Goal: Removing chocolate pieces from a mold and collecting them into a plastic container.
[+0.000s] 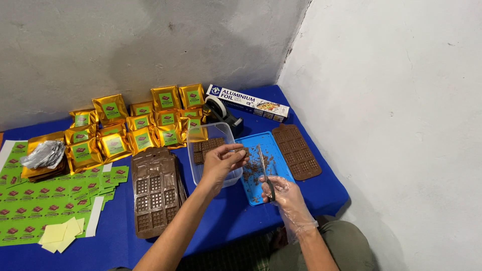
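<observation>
Counter [241,221] space is covered by a blue cloth and set against grey walls. At the far left, many gold pouches [135,125] with green labels are stacked, and green label sheets [45,200] are laid at the near left. A pile of brown chocolate moulds [155,190] is placed near the middle, and one more brown mould [297,151] lies at the right. A long foil box [248,102] and a tape dispenser [221,113] are seen at the far side.

A clear plastic container [208,134] with chocolate bars inside is placed just left of a blue tray [278,155], on which crumbs are scattered. The left hand [223,161], bare, is held over the container's right edge, and a small chocolate piece [240,149] is pinched in its fingers; the grip is narrow. The right hand [286,193], in a thin clear glove, is closed around the handle of a knife [265,173] at the tray's near edge. The long axis of the knife runs from near to far, with the blade tip pointed away over the tray. The chocolate piece lies to the left of the blade and a little farther, so the left hand is the nearer one to it.
</observation>
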